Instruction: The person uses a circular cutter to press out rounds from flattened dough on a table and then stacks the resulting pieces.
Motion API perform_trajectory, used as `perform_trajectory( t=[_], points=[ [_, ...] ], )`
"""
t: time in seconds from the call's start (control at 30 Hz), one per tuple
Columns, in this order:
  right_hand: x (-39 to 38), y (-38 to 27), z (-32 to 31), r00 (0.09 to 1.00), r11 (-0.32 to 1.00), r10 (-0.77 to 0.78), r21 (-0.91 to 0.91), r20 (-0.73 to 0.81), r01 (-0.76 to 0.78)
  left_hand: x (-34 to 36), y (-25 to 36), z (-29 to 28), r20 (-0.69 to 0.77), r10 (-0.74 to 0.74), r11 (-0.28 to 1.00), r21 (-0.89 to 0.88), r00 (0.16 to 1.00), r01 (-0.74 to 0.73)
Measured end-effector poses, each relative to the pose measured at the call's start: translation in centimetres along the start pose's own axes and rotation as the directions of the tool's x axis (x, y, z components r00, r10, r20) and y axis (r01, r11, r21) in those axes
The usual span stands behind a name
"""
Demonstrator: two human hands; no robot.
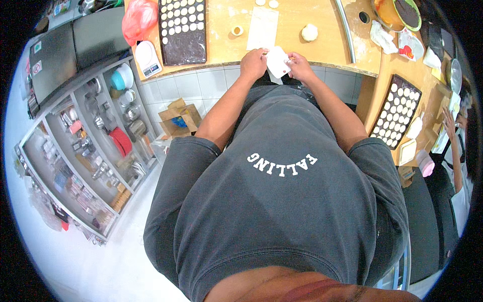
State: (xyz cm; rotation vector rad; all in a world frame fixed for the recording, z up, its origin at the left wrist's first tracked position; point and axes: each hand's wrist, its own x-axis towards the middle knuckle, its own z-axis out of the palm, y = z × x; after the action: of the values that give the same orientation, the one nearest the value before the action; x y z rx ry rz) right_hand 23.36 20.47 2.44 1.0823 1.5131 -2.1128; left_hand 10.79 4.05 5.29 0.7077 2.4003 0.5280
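Observation:
At the table's near edge, my left hand (253, 64) and my right hand (300, 67) grip opposite sides of a flat white piece with rounded corners (277, 60). Its exact kind does not show. My fingers are closed on its edges, and a bit of white material hangs just below it. Beyond it on the table lies a long pale sheet (262, 29). To the sheet's left sits a small round cutter or cup (237, 30), and a dough ball (309, 33) rests to its right.
On the left are a dark tray (185, 50) bearing dough rounds, a white scale (148, 56) and a red plastic bag (139, 21). A metal bar (345, 30) lies on the right. Another filled tray (383, 133) is on the side table, near a co-worker's hand (448, 121). Shelves (98, 146) stand left.

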Motion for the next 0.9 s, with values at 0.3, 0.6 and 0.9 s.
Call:
perform_trajectory(
  t=[0.3, 0.6, 0.9],
  points=[
    [-0.7, -1.0, -0.3, 1.0, 1.0, -0.009, -0.023, 0.029, 0.01, 0.0, -0.6, 1.2, -0.11, -0.01, 0.999, -0.031, 0.994, 0.006],
    [0.7, 0.7, -0.7, 0.999, 0.96, -0.03, -0.281, -0.033, 0.019, -0.9, -0.3, 0.5, -0.163, -0.066, 0.998, -0.028, 0.984, 0.062],
    [-0.3, -0.4, 0.5, 0.997, 0.978, -0.043, -0.208, -0.063, 0.029, 1.3, -2.1, 0.2, -0.153, 0.3, 0.93, 0.267, 0.942, -0.253]
  ],
)
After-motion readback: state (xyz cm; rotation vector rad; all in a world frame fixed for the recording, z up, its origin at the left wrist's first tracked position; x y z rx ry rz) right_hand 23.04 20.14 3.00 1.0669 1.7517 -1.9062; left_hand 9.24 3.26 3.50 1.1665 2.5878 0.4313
